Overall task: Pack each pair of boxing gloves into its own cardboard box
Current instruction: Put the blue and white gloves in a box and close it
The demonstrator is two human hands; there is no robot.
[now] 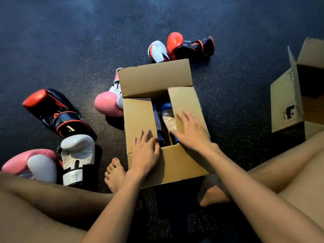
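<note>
Landmark: centre cardboard box.

At its near-left corner is a bare foot, right beside the wall; can't tell if it touches.

Left hand is flat, fingers straight, palm down on the box's left flap. Right hand is also spread flat, on the right flap, slightly farther in. Neither grips anything. Each hand is on its own side, so no crossing is needed.

Key relation: the blue gloves are inside the box, below and between the two hands, visible through the gap between the side flaps. The long axis of gloves and gap runs near-to-far.

My read: the pair is packed and this is the closing step. The side flaps haven't met yet. A pale crinkly patch at the right flap's edge, probably wrapping, could catch. The far flap stands open at the box's far edge.

Left of the box:
- Nearest are the white glove and the near pink-white glove.
- Farther out is the left red-black glove.
- A second pink-white glove sits against the left wall, outside the box, so it's not in the flaps' way.

Beyond the far flap are the white-red glove and the far red-black glove.

Well to the right is the second box, open.
</note>
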